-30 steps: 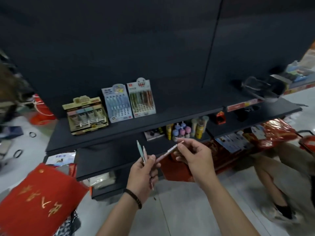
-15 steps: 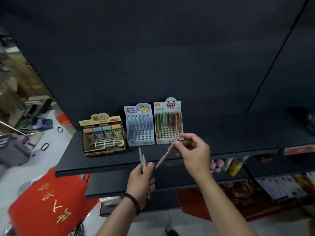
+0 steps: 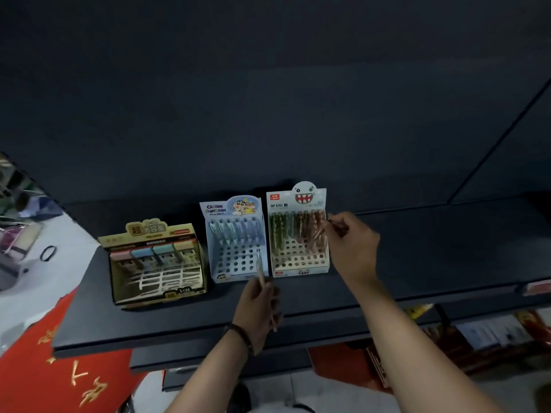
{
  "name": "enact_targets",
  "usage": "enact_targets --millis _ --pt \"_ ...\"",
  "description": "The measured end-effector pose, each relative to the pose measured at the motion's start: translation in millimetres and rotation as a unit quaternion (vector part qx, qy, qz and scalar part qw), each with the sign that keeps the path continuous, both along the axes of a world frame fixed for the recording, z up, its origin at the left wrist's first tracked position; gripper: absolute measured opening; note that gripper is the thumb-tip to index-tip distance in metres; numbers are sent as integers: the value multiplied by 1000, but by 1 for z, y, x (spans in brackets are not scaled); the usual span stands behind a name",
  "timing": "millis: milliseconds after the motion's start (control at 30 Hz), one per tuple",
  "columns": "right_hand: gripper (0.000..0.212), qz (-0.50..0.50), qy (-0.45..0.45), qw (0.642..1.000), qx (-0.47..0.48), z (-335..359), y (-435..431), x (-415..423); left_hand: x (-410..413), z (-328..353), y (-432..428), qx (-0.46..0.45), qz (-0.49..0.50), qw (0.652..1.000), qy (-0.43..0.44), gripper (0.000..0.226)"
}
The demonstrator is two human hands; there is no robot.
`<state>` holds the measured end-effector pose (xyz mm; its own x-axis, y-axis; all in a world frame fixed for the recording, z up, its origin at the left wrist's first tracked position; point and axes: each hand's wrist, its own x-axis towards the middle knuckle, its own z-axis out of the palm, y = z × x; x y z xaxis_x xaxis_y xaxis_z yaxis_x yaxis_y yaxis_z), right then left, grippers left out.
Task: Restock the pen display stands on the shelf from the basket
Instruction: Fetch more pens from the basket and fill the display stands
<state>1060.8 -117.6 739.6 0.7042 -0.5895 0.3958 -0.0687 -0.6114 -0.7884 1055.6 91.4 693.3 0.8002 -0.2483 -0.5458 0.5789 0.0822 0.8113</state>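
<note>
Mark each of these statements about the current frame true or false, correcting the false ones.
1. Three displays sit on the dark shelf. True: a yellow cardboard display box, a light-blue cartoon pen stand and a white monster-face pen stand.
2. The right hand pinches a pinkish pen at the white monster-face pen stand. True.
3. The left hand is empty. False: it grips pens.
4. The light-blue cartoon pen stand is rightmost. False: it stands in the middle.
5. Every hole in the white monster-face pen stand is filled. False: its front rows are empty.
</note>
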Motion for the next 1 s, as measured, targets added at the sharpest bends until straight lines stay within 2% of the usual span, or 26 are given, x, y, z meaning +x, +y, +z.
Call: enact_targets --millis 167,267,367,567,733,833,900,1000 --pt "11 -45 9 998 -46 -18 5 30 36 3 5 16 -85 996 28 27" --pt "7 -62 32 996 -62 -23 8 48 51 1 13 -40 -117 991 49 27" --pt "7 -78 74 989 -106 -23 6 68 71 -7 19 -37 -149 986 57 26" --pt "12 -78 146 975 -148 -44 0 82 86 -29 28 -67 -138 987 51 25" --pt "15 -64 146 977 -145 -45 -9 88 101 -29 15 -63 -145 987 23 26" --pt "9 -35 155 976 -146 -50 -11 88 101 -29 11 -78 -150 985 31 25" --pt "4 -26 149 976 -159 -54 -13 89 103 -27 9 -76 -162 984 27 24" --pt "7 -22 156 970 -185 -61 -14 89 101 -26 6 -59 -174 983 10 18"
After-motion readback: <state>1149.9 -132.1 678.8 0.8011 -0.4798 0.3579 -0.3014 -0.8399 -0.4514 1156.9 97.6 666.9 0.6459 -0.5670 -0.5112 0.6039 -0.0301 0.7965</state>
